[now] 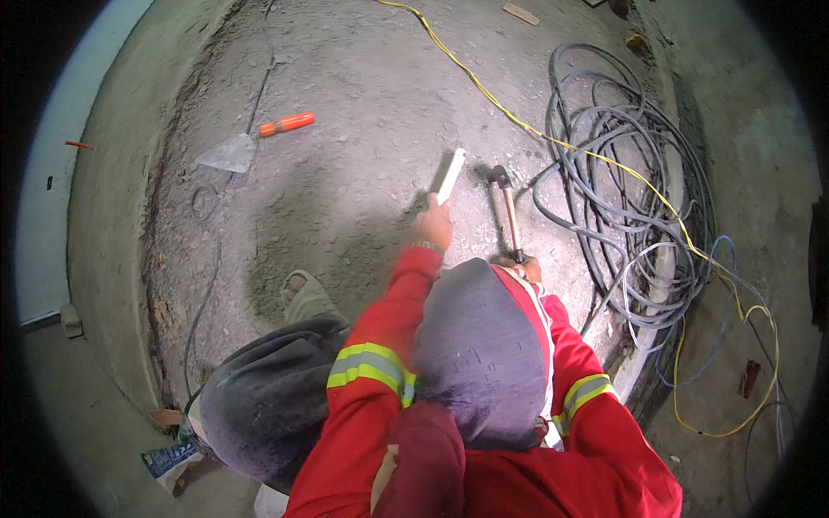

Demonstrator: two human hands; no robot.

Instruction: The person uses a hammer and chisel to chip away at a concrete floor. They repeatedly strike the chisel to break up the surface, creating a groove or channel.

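My left hand (432, 223) is shut on one end of a flat white strip (451, 175), which points up and away over the rough ground. The strip has a small dark spot near its far end. Close by on the right, my right hand (528, 267) grips the dark butt end of a hammer (510, 210) with a wooden handle. The hammer's dark head lies farthest from me, just above or on the ground; I cannot tell which. My raised knee (482, 349) partly hides the right hand and forearm.
A trowel (230, 154) with an orange handle lies at the upper left, beside a thin cable (210, 278). Coiled dark cable or hose (589, 129) fills the right side, crossed by yellow wire (479, 83). Walls (123, 194) stand left and right. A torn bag (170, 463) lies lower left.
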